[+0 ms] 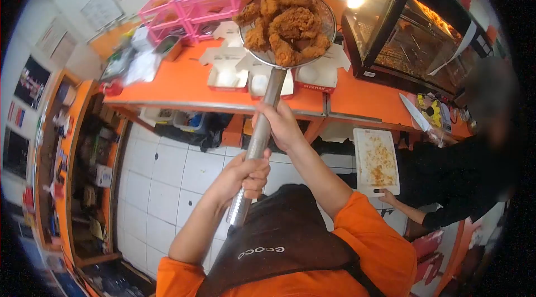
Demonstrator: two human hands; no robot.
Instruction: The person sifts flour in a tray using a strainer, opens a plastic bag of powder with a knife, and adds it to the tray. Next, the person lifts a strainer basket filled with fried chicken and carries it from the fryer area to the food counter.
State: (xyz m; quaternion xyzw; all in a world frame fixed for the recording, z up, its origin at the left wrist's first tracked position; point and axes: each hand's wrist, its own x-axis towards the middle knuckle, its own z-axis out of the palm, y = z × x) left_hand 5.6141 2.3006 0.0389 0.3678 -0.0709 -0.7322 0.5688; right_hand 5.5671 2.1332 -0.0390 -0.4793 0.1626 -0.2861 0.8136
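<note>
Both my hands grip the long metal handle (257, 143) of a round strainer (330, 18) heaped with fried chicken pieces (293, 20). My left hand (245, 177) is wrapped round the lower part of the handle. Farther up, nearer the strainer, my right hand (279, 124) closes round it. The strainer is over the orange counter (184, 82). Below and beside it stand open white and red boxes (228, 76), (317, 75), each with a round white item inside. The strainer partly covers the boxes behind it.
Pink baskets (190, 12) stand at the counter's back left, near plastic bags (142, 65). A glass-fronted warmer (413, 29) is at the right. Beside me a person in black (458, 174) holds a crumb-covered white board (377, 160) and a knife (414, 111). Shelves (72, 168) stand left.
</note>
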